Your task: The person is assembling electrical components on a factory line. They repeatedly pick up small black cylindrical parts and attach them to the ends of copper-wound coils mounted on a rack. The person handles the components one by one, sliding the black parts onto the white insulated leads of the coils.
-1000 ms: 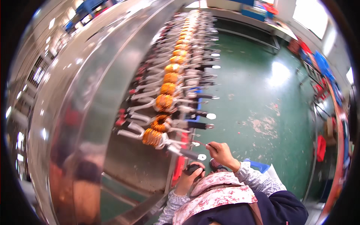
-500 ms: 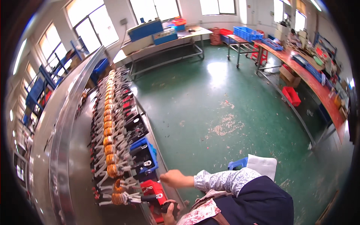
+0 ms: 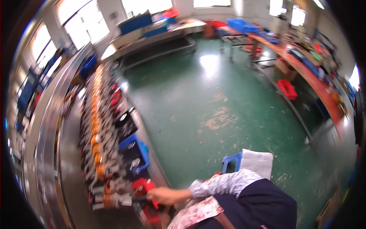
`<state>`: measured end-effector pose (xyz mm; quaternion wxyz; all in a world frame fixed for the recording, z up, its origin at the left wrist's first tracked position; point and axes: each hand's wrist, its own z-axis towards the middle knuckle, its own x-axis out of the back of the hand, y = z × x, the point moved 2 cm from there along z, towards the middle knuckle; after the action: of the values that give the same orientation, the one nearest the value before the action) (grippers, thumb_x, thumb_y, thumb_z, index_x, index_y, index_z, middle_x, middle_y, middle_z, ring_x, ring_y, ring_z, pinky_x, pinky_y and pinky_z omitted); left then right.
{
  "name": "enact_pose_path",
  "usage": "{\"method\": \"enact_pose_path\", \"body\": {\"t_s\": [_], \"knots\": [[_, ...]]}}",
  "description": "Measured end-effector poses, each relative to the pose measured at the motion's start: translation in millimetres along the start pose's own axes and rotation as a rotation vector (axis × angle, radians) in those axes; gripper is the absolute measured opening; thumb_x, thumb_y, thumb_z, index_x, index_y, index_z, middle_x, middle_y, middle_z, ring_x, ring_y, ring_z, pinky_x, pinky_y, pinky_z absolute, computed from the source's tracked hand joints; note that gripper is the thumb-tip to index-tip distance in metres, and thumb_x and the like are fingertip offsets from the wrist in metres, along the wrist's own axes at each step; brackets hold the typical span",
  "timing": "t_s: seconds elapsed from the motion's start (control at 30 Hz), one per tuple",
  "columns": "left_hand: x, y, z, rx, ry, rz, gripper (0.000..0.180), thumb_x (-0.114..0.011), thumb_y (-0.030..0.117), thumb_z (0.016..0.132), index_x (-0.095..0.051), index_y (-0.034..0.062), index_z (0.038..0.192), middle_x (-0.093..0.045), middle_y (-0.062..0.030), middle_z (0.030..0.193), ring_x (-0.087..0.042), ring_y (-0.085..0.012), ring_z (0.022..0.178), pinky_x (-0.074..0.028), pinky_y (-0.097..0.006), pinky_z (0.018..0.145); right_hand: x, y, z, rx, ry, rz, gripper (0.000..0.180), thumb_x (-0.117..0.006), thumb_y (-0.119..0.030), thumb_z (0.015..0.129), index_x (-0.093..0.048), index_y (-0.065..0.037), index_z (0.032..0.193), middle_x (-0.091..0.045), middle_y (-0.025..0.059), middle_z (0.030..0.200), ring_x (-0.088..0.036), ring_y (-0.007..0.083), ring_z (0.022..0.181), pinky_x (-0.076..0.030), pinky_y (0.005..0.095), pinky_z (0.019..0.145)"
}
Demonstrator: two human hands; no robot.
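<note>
Right hand point(image 3: 164, 195) extends leftward from a patterned sleeve to the near end of the machine line point(image 3: 103, 152) and rests against a red fixture point(image 3: 143, 187); fingers appear curled at its edge, but motion blur prevents confirming a grip. Left hand is not identifiable; only a floral sleeve point(image 3: 194, 215) shows at the lower edge.

Edges and clearance: the line runs from lower left toward the far wall, bounded on its outer side by a curved polished metal guard point(image 3: 45, 145). A row of orange-wound coils point(image 3: 100, 171) sits along it, with black and blue holders point(image 3: 131, 147) on the aisle side. The green floor point(image 3: 213, 91) to the right is broad and open, with worn pale patches at mid-aisle. A blue stool with a white cushion point(image 3: 256, 162) stands just behind the person.

Containers: a red bin point(image 3: 286, 89) lies on the floor beside the long bench point(image 3: 305, 72) along the right wall. Blue crates point(image 3: 242, 26) sit on a far bench, and a large blue box point(image 3: 135, 23) sits on another bench near the windows. Labels are too blurred to make out
</note>
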<state>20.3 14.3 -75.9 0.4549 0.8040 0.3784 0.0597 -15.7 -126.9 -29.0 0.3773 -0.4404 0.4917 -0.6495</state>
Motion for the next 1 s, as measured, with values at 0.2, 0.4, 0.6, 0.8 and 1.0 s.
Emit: {"method": "enact_pose_path", "body": {"t_s": [0.2, 0.4, 0.6, 0.8, 1.0], "knots": [[4, 1, -1, -0.086, -0.166, -0.048, 0.017, -0.057, 0.015, 0.092, -0.061, 0.0025, 0.102, -0.061, -0.0031, 0.078, -0.053, -0.0086, 0.066, -0.039, -0.023, 0.057, 11, -10, -8, -0.261, -0.02, 0.129, 0.025, -0.043, -0.022, 0.098, -0.052, -0.001, 0.091, -0.053, 0.01, 0.073, -0.055, 0.018, 0.069, -0.046, 0.0362, 0.065], [9, 16, -21, -0.205, -0.133, -0.173, 0.018, -0.054, 0.016, 0.094, -0.058, 0.0025, 0.105, -0.062, -0.005, 0.077, -0.056, -0.0102, 0.067, -0.043, -0.023, 0.06, 1, -24, 1, -0.291, -0.135, 0.243, 0.029, -0.043, -0.026, 0.099, -0.057, -0.001, 0.091, -0.051, 0.0007, 0.071, -0.046, 0.0081, 0.064, -0.042, 0.0265, 0.058], [25, 4, -25, -0.181, -0.101, -0.121, 0.022, -0.057, 0.023, 0.093, -0.058, 0.0048, 0.104, -0.063, -0.0037, 0.079, -0.057, -0.008, 0.065, -0.044, -0.021, 0.058, -5, -39, 12, -0.446, -0.201, 0.391, 0.03, -0.043, -0.026, 0.099, -0.062, -0.003, 0.096, -0.048, -0.0037, 0.068, -0.043, 0.0043, 0.059, -0.037, 0.0217, 0.053], [31, 24, -35, -0.208, -0.069, 0.025, 0.025, -0.059, 0.03, 0.092, -0.059, 0.0057, 0.096, -0.061, -0.0015, 0.076, -0.056, -0.0075, 0.066, -0.043, -0.021, 0.059, -17, -45, 21, -0.642, -0.313, 0.912, 0.029, -0.044, -0.027, 0.099, -0.057, -0.001, 0.097, -0.037, -0.0082, 0.06, -0.031, 0.0027, 0.05, -0.024, 0.0209, 0.043], [35, 36, -22, -0.195, -0.08, -0.024, 0.021, -0.061, 0.027, 0.091, -0.059, 0.0058, 0.091, -0.06, 0.0002, 0.075, -0.056, -0.0079, 0.069, -0.044, -0.023, 0.062, -30, -40, 39, -0.746, -0.211, 0.88, 0.031, -0.044, -0.029, 0.099, -0.057, -0.001, 0.095, -0.031, -0.0089, 0.058, -0.026, 0.0038, 0.049, -0.021, 0.0227, 0.043]]}}
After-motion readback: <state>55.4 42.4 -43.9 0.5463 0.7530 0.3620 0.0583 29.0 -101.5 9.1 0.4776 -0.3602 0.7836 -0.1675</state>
